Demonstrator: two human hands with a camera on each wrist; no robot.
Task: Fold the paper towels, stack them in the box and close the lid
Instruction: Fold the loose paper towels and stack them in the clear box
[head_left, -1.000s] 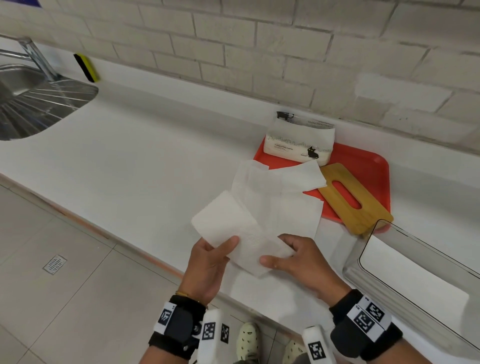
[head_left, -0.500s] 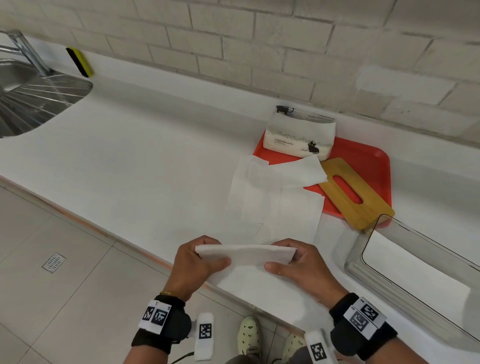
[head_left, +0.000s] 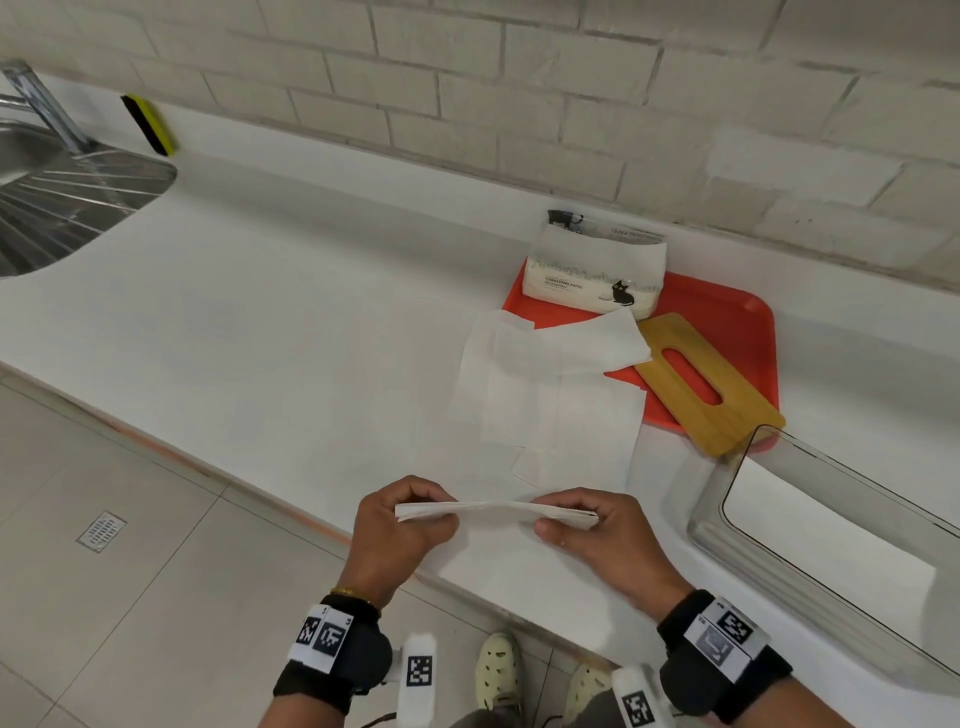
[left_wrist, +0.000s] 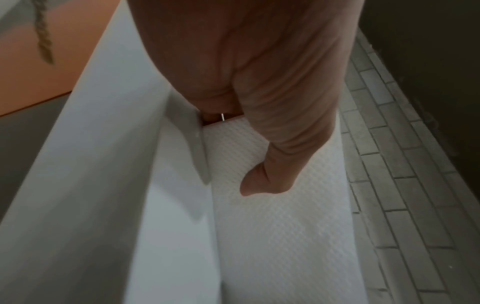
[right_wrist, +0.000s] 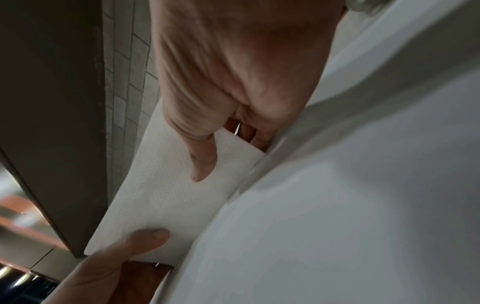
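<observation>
A folded white paper towel (head_left: 496, 510) is stretching level between the left hand (head_left: 402, 525) and right hand (head_left: 597, 535), both pinching its ends, thumbs nearest the body.

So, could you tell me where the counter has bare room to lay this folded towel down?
The widest bare stretch of counter lies between the sink and the loose paper towels. It is crowded on the right, where the red tray, bamboo lid and clear box sit close together.

wall: pale painted brick (head_left: 467, 78) | bench (head_left: 270, 312): white, long | sink (head_left: 57, 197): steel, set at far left | floor (head_left: 104, 597): grey tiles, drain grate (head_left: 101, 531) fitted
</observation>
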